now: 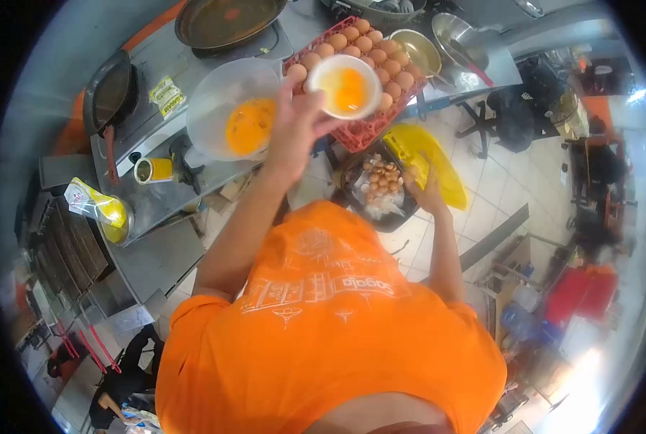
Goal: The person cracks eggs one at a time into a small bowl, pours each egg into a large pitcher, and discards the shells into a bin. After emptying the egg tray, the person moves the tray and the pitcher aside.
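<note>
My left hand [294, 137] grips a small white bowl [315, 66] with raw cracked egg in it, above the near edge of the egg tray. Below and to the right, my right hand [428, 192] is beside a dark bin [348, 177] full of eggshells [382, 181]; its fingers are apart, against or just over a yellow lid-like piece [449, 181]. A red tray [355, 135] carries several rows of brown eggs [364, 43]. Left of my forearm stands a large translucent bowl [207, 98] with yolks [250, 126] pooled inside.
A big dark pan [229, 22] and another pan [109, 94] sit on the stove. Yellow packets [167, 96], an opened can [153, 170] and a yellow-white pouch [95, 202] lie on the left counter. Metal bowls [457, 36] stand at the back right.
</note>
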Action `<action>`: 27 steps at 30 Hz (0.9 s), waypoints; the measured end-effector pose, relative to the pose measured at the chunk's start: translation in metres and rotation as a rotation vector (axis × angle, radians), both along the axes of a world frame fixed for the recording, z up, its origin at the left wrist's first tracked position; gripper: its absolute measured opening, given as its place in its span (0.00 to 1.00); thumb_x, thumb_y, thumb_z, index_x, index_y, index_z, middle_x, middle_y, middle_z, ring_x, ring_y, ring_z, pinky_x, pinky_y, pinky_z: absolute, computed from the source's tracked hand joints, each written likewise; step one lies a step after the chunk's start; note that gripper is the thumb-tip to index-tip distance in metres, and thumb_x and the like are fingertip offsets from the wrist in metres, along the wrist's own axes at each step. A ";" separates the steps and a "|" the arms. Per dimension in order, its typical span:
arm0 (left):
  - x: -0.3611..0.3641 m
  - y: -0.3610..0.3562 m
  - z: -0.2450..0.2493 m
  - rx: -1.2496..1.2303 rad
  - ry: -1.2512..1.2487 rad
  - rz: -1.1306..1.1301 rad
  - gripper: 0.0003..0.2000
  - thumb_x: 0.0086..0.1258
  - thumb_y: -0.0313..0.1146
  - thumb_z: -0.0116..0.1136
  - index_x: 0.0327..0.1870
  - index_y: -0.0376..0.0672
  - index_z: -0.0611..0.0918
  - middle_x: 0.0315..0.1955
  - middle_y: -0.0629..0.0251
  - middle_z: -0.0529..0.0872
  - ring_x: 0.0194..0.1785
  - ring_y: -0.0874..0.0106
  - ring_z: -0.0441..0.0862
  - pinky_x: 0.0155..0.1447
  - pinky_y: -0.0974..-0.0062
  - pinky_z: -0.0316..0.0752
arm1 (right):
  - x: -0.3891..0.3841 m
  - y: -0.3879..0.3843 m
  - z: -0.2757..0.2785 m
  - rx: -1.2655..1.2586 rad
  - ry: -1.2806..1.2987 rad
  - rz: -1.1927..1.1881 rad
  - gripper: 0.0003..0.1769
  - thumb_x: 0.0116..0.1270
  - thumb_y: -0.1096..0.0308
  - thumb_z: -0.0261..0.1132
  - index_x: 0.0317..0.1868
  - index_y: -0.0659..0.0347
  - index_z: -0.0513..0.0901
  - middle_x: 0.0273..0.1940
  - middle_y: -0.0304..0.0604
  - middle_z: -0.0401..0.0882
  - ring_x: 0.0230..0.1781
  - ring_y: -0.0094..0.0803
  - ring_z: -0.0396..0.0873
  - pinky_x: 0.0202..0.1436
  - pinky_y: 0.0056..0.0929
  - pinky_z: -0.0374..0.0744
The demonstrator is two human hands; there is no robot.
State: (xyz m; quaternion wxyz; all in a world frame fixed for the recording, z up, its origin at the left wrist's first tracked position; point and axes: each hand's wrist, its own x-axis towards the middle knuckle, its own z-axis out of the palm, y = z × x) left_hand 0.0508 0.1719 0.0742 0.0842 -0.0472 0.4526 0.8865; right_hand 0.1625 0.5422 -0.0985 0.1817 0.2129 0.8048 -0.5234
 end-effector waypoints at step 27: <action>0.014 -0.135 -0.018 -1.079 0.207 0.417 0.42 0.67 0.31 0.70 0.78 0.41 0.57 0.52 0.56 0.73 0.58 0.63 0.77 0.59 0.67 0.80 | -0.160 -0.140 0.071 0.811 0.721 0.230 0.25 0.60 0.62 0.75 0.56 0.59 0.80 0.47 0.53 0.79 0.38 0.53 0.82 0.46 0.41 0.82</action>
